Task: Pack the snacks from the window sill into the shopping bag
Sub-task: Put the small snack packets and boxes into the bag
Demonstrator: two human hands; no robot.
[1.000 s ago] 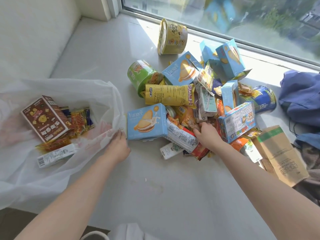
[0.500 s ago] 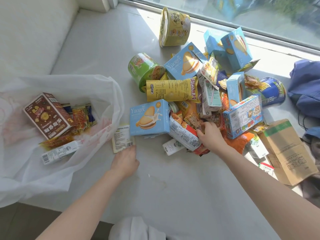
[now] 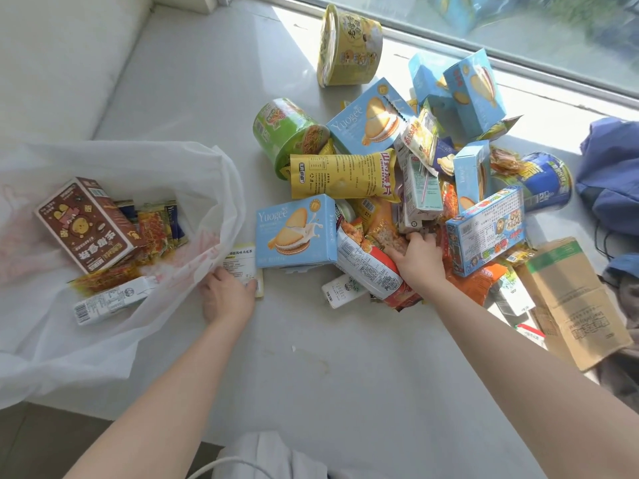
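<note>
Packing snacks on the window sill (image 3: 311, 375)
Low centre, the left hand (image 3: 226, 297) is pinching a small white carton (image 3: 242, 266) at the mouth of the shopping bag (image 3: 103, 340), which is lying open at the left of the frame; the right hand (image 3: 418, 262) is digging curled fingers into the snack pile (image 3: 345, 174) at centre right, and whether it is gripping a packet cannot be told; further up, a yellow tub (image 3: 349, 46) is lying sideways

Light: bright daylight via window (image 3: 501, 25), top right
Glare: sun strip on window sill (image 3: 408, 46)
Blur: blue tub (image 3: 546, 181) smeared
Edges: wide-angle bend
</note>
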